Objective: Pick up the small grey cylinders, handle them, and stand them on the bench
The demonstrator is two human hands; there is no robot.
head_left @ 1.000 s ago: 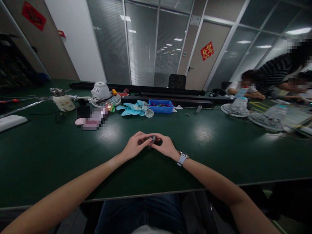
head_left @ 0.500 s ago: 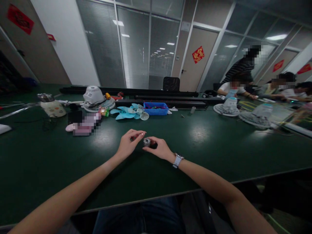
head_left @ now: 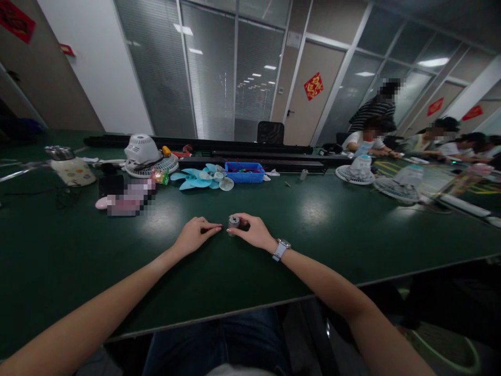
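Observation:
A small grey metal motor (head_left: 234, 221), a cylinder with dark marks on its top face, stands upright on the green table. My right hand (head_left: 253, 230), with a watch on its wrist, has thumb and fingers closed around it from the right. Just left of the motor is my left hand (head_left: 198, 233), apart from it and low over the table. Its thumb and forefinger are pinched together, pointing at the motor; a tiny dark spot shows at the tips, too small to name.
Beyond my hands lie light-blue fan blades (head_left: 201, 177), a blue bin (head_left: 245, 172) of small parts and a white fan body (head_left: 143, 151). A bottle (head_left: 72, 166) and a pink item (head_left: 131, 197) are at left. More fan parts (head_left: 358, 171) and several people are at right.
My left hand has come down and left, away from above the motor to beside it, its fingers pinched. The right hand keeps its hold. The view has shifted slightly.

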